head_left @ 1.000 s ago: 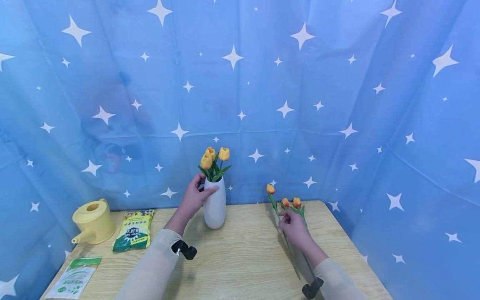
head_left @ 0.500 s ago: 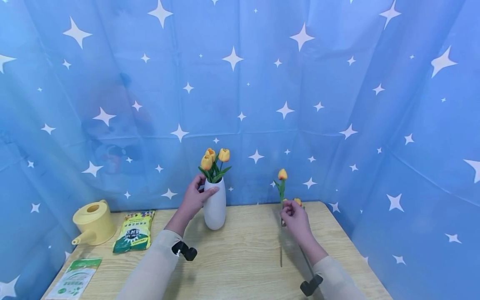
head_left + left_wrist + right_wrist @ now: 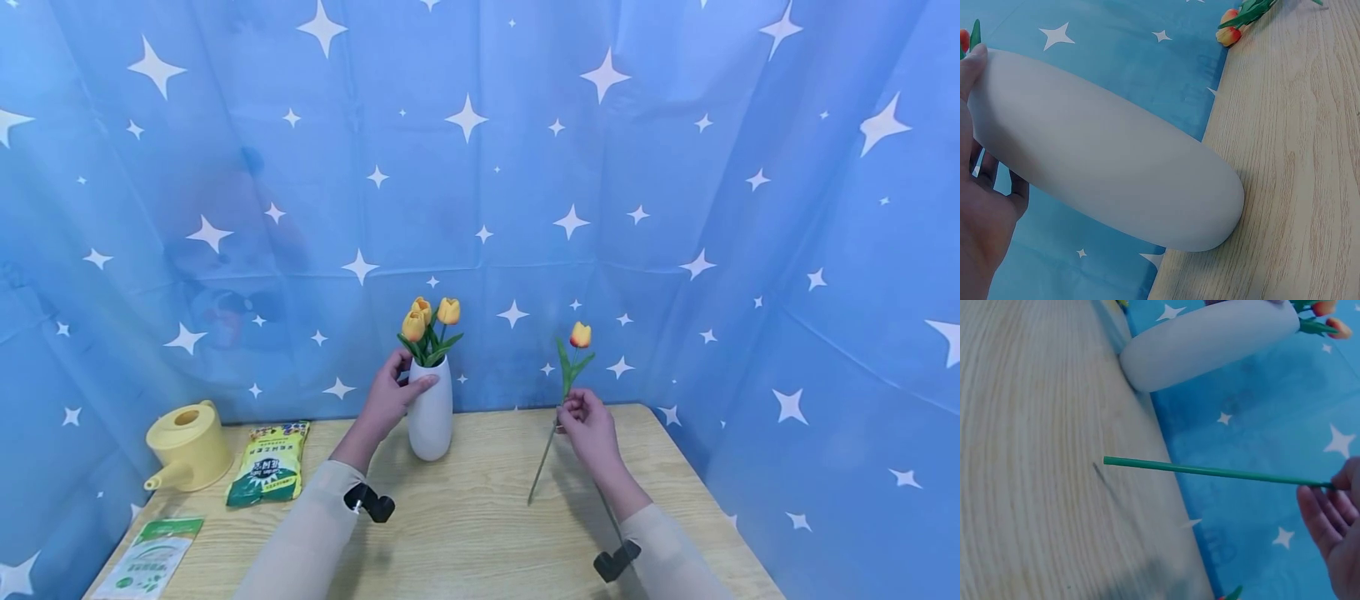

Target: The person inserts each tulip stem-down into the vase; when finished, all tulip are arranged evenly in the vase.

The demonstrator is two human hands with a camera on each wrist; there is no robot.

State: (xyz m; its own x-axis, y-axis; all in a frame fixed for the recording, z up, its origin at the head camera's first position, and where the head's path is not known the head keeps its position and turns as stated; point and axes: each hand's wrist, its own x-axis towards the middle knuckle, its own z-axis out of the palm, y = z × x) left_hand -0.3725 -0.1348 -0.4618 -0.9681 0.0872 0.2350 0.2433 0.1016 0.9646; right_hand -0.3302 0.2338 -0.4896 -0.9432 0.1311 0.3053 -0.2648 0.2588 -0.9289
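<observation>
Lower left, a bag [image 3: 266, 464] and packet [image 3: 150, 558] are showing unreadable print near a watering can [image 3: 193, 450], the left hand [image 3: 387, 395] gripping a vase [image 3: 431, 421], the right hand [image 3: 591, 429] pinching a tulip [image 3: 581, 337].

Lettering is showing on the bag [image 3: 267, 465], but is blurring past sure reading; smaller print is running across the packet [image 3: 150, 558], likewise looking illegible

Watering can [image 3: 197, 450], yellow-green bag [image 3: 266, 467] and green-white packet [image 3: 150, 560] are seen at left of table [image 3: 465, 533]; backed by starred curtain [image 3: 517, 183].
</observation>
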